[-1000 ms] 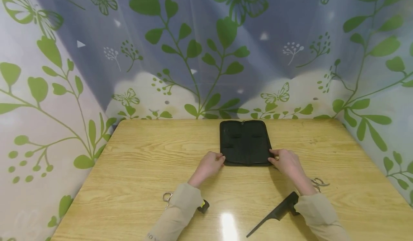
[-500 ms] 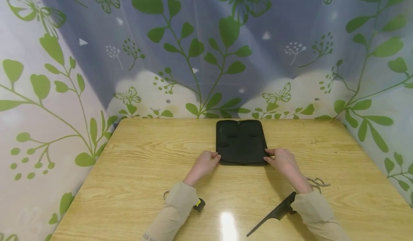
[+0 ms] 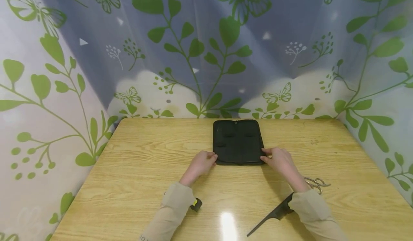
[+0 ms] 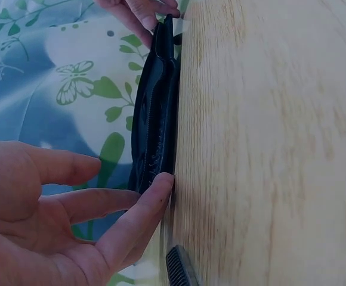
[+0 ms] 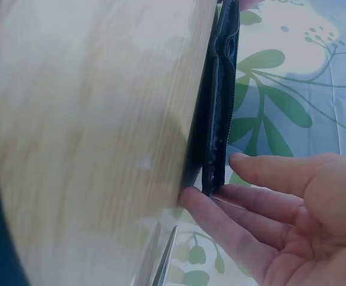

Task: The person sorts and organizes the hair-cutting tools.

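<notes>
An opened black zip case (image 3: 238, 140) with small loops inside lies flat toward the back of the table. At its front left corner is my left hand (image 3: 204, 162), with the fingertips at the edge; in the left wrist view the thumb stands apart from the case (image 4: 155, 107). My right hand (image 3: 280, 160) touches the front right corner. The right wrist view shows its extended fingers (image 5: 244, 223) against the zipped edge, the thumb held just off it.
A black tail comb (image 3: 274, 212) lies by the right sleeve (image 3: 311, 207), which covers part of it. Scissors with metal handles (image 3: 317, 183) lie beyond that forearm. A ridged dark tip (image 4: 180, 265) shows low in the left wrist view. Patterned cloth (image 3: 206, 54) hangs behind the table (image 3: 145, 151).
The case has slid a little to the left across the table, both hands moving along with it. The left sleeve now hides the scissor ring seen beside it earlier.
</notes>
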Demonstrator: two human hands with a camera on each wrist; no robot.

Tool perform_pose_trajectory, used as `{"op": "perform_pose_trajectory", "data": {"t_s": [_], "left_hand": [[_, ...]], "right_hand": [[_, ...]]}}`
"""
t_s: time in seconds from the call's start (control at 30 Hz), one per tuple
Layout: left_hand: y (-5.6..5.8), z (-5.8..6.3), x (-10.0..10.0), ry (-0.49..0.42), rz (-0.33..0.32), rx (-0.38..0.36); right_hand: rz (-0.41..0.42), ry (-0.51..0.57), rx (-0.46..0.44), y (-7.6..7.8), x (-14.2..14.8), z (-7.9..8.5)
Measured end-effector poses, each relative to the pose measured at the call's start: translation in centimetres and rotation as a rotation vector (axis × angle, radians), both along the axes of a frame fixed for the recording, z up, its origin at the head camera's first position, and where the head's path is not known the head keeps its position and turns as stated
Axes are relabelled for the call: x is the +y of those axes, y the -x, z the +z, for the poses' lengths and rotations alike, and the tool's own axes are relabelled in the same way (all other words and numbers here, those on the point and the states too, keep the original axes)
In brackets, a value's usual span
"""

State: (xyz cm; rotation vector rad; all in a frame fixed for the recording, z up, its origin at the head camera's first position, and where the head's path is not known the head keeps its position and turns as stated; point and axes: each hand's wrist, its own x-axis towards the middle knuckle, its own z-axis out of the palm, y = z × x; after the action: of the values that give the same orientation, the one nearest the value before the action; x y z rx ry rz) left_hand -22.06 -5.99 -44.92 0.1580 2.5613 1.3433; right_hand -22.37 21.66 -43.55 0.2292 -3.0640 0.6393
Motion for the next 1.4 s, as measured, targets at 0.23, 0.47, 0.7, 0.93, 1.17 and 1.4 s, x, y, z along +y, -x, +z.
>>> {"op": "perform_pose_trajectory", "data": {"t_s": [0.23, 0.47, 0.7, 0.93, 1.17, 1.4], "left_hand": [[-0.1, 0.0, -0.2, -0.031, 0.005, -0.014], [-0.2, 0.2, -0.8, -0.037, -0.024, -0.012], [-0.3, 0.4, -1.8, 0.029, -0.06, 0.007], [-0.4, 0.6, -2.4, -0.029, -0.024, -0.046], [0.5, 0.6, -2.5, 0.028, -0.021, -0.017], [1.9, 0.3, -2.3, -0.027, 0.055, -0.012]], "right_hand": [[-0.007, -0.003, -0.005, 0.2, -0.1, -0.2], [-0.001, 0.02, 0.001, 0.2, -0.4, -0.3], [0.002, 0.032, -0.008, 0.1, -0.9, -0.2], [0.029, 0.063, -0.025, 0.1, -0.9, -0.2], [0.047, 0.1, -0.062, 0.5, -0.5, -0.1], [0.043, 0.238, -0.191, 1.6, 0.1, 0.1]]}}
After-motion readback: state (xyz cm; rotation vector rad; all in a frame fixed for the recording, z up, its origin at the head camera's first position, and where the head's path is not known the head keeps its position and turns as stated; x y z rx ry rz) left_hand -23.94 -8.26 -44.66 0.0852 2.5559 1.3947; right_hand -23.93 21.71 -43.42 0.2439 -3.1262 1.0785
